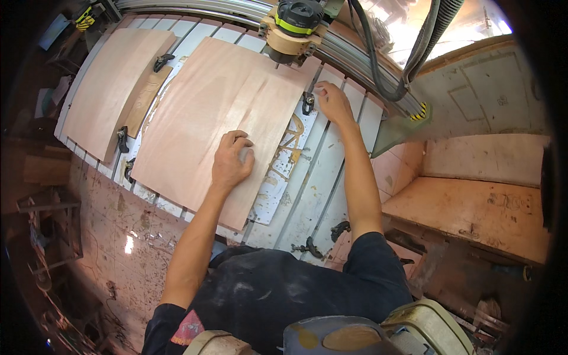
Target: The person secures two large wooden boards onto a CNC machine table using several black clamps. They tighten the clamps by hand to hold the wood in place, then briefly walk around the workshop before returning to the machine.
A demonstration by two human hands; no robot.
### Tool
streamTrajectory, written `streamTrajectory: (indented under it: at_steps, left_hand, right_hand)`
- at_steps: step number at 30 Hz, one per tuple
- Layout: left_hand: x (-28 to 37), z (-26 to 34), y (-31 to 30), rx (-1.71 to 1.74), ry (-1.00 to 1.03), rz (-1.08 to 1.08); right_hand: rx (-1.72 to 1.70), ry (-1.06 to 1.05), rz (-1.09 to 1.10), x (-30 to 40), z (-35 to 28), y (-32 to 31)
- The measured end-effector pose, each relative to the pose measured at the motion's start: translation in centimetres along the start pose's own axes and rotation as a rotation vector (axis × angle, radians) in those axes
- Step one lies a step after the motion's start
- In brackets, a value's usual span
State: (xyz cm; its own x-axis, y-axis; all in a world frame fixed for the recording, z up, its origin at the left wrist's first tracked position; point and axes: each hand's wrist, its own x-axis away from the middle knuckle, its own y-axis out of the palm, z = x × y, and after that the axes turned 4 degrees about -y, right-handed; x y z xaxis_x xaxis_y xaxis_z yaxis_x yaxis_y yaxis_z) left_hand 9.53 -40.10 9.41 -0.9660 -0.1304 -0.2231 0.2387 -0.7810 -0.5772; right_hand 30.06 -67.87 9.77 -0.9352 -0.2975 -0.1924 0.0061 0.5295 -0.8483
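A large flat wooden board (195, 115) lies on the slotted bed of a CNC router. My left hand (233, 159) rests on its face near the right side, fingers loosely bent, gripping nothing. Off the board's upper right edge, my right hand (333, 102) hovers beside a black hold-down clamp (308, 104). Its fingers are curled and slightly apart, with nothing visible between them; contact with the clamp cannot be made out. The router spindle (296, 26) stands over the board's far edge, a bit pointing down. Below the board, a white perforated spoil board (270, 199) bears carved grooves.
A second wooden board (115, 84) lies at left, with clamps (163, 62) along its right side. Loose black clamps (309, 247) sit near the bed's front edge. Thick hoses (377, 66) hang by the gantry rail (350, 55). A wooden bench (470, 213) stands at right.
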Motion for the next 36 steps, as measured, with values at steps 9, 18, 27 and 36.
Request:
streamTrajectory:
  at_steps: [9, 18, 27, 36]
  left_hand:
    - [0.1, -0.3, 0.1, -0.02, 0.024, 0.01]
    - [0.1, -0.2, 0.0, -0.031, 0.013, -0.007]
    - [0.1, -0.3, 0.0, -0.025, 0.003, -0.008]
    - [0.1, -0.2, 0.0, -0.017, 0.024, 0.003]
  right_hand:
    - [0.094, 0.023, -0.121, 1.1, -2.1, -1.5]
    - [0.239, 0.03, -0.156, 1.6, -1.3, -1.2]
    - [0.229, 0.081, -0.213, 0.8, -2.8, -1.7]
    - [0.369, 0.094, -0.443, -0.3, -2.8, -1.9]
